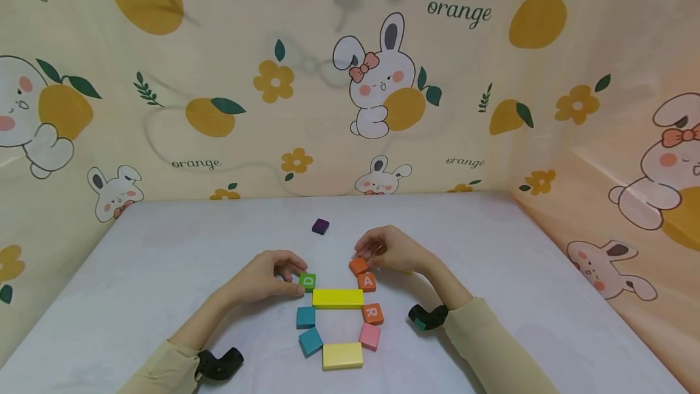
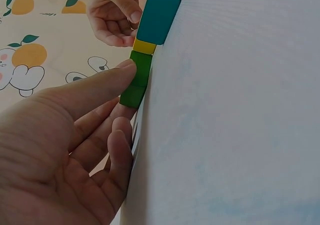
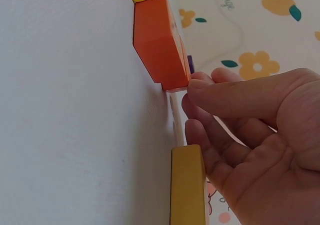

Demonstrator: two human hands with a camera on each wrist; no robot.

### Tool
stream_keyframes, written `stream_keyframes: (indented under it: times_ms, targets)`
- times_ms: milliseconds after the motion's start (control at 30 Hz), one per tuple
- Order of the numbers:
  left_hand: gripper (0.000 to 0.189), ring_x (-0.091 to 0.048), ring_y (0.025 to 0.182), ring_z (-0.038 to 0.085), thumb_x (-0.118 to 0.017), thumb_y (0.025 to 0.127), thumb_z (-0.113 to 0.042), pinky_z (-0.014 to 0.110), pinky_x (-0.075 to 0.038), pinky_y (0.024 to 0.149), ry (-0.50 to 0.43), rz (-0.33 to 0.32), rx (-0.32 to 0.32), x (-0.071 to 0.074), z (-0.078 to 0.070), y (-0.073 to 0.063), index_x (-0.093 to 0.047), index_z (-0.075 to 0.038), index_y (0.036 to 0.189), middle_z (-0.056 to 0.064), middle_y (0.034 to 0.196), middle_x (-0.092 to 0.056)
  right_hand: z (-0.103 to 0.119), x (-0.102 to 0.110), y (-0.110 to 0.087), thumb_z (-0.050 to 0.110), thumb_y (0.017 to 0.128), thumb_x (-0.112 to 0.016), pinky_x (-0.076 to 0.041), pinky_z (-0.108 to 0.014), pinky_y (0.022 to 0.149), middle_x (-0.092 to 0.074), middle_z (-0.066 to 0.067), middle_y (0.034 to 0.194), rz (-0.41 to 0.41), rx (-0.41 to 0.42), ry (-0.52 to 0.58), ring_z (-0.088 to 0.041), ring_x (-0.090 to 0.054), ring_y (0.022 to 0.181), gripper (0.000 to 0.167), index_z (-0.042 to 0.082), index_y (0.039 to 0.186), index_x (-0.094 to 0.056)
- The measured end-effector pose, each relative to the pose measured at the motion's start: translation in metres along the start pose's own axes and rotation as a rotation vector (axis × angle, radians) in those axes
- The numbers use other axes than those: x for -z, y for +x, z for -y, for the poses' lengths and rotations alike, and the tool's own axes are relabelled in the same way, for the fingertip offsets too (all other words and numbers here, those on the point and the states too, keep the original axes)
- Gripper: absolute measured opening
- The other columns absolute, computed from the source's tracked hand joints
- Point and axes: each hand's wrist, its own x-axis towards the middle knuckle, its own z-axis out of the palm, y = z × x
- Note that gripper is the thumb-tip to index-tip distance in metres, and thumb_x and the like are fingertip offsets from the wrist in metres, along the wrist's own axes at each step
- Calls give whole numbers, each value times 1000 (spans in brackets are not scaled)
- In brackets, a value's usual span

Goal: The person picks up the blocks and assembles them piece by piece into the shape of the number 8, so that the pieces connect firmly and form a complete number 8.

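Blocks form a ring on the white table. At its upper left, my left hand (image 1: 268,275) pinches a green block (image 1: 307,282) with a letter on it between thumb and fingers. The left wrist view shows the thumb on the green block's side (image 2: 137,80). Across the ring, my right hand (image 1: 395,249) pinches an orange block (image 1: 358,266) at its far end. Just below sit orange blocks marked A (image 1: 367,283) and R (image 1: 373,314). A long yellow block (image 1: 338,299) spans the ring between the two sides. Part of the green block is hidden by fingers.
Two teal blocks (image 1: 305,318), a pink block (image 1: 370,336) and a pale yellow block (image 1: 343,356) make up the near part. A purple block (image 1: 321,227) lies farther back. Another yellow block (image 3: 188,185) is beneath my right hand. Printed cloth (image 1: 306,138) surrounds the table.
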Motion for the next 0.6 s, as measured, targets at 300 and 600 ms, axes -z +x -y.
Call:
stream_keyframes:
  times_ms: [300, 600]
  targets:
    - [39, -57, 86, 19, -85, 78, -28, 33, -49, 75, 6, -2, -11, 0, 1, 1, -69, -15, 111, -8, 97, -68, 0, -1, 0, -10, 86, -68, -52, -32, 84, -68, 1, 99, 14, 2, 12, -21, -61, 89, 29, 8, 110, -69]
    - [40, -57, 85, 20, -85, 78, -27, 31, -49, 74, 5, -4, 1, 0, -2, 0, -69, -13, 111, -6, 96, -67, 1, -2, 0, -6, 87, -69, -52, -32, 84, -68, 1, 99, 1, -3, -3, -20, -61, 89, 26, 9, 109, -69]
